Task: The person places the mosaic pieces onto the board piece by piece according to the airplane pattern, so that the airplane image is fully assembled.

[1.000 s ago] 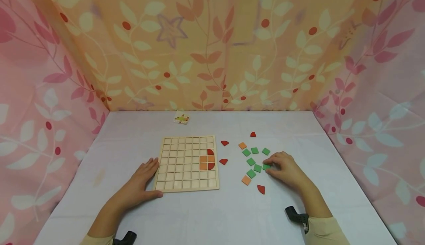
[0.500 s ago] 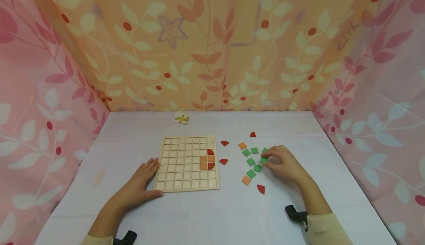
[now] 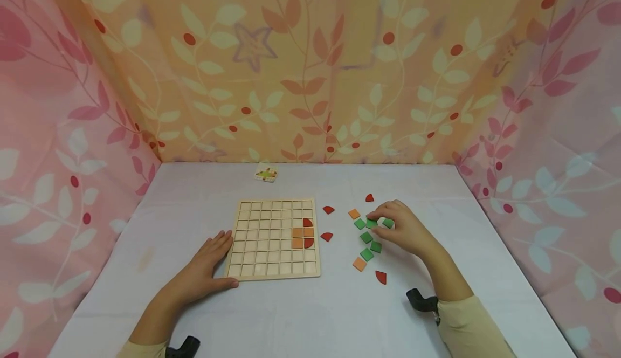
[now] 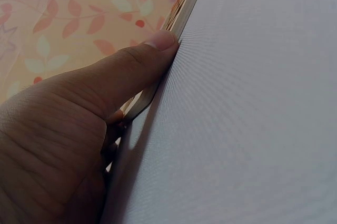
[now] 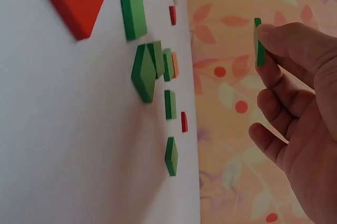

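A square wooden grid board (image 3: 271, 261) lies flat on the table, with orange squares (image 3: 297, 243) and red quarter-round tiles (image 3: 308, 243) in cells near its right edge. My left hand (image 3: 201, 266) rests at the board's left side, fingers fairly straight, its thumb (image 4: 137, 60) touching the front left corner. Between thumb and fingers, my right hand (image 3: 405, 228) pinches a green square tile (image 5: 258, 42) by its faces. That tile is held up off the table, above other loose green tiles (image 3: 366, 237).
Loose red quarter-round tiles (image 3: 381, 277) and orange squares (image 3: 359, 263) lie around the green ones, right of the board. A small picture card (image 3: 266, 173) sits at the back. Patterned curtains (image 3: 301, 77) enclose the white table on the far side and both flanks.
My right hand has picked up a green tile from the right of the cluster and moved it up, leftward and away from me. The left hand and board stay put.
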A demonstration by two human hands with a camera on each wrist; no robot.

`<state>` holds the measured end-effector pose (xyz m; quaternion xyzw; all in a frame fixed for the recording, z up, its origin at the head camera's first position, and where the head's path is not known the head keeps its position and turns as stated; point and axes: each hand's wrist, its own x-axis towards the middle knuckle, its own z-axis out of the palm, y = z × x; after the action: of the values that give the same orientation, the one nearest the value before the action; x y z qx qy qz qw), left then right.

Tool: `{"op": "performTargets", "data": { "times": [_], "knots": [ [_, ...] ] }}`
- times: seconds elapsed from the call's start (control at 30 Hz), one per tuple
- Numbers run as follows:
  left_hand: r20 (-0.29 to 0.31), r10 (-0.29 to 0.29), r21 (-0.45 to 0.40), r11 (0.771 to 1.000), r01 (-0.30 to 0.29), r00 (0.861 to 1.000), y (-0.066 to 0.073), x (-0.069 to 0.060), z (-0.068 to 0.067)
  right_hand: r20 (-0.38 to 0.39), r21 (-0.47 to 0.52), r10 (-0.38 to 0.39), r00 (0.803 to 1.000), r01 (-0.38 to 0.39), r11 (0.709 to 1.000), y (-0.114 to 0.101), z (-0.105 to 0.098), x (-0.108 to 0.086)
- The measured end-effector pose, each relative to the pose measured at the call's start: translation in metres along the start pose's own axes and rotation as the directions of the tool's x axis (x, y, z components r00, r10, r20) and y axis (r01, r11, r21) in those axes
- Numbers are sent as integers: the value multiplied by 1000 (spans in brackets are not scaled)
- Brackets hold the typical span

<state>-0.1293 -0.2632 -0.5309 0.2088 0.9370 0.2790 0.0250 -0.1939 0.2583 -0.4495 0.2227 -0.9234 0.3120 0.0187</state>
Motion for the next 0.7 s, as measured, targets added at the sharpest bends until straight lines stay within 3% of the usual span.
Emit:
{"op": "performTargets", "data": {
  "times": [0.4, 0.7],
  "knots": [
    [-3, -1, -4, 1000, 1, 1000, 1, -1, -1, 19, 34, -95, 995, 94, 995, -23, 14, 27],
    [-9, 3, -8, 1000, -3, 1000, 0, -1, 0, 27, 55, -103, 994, 102, 993, -42, 30, 46]
  ]
}}
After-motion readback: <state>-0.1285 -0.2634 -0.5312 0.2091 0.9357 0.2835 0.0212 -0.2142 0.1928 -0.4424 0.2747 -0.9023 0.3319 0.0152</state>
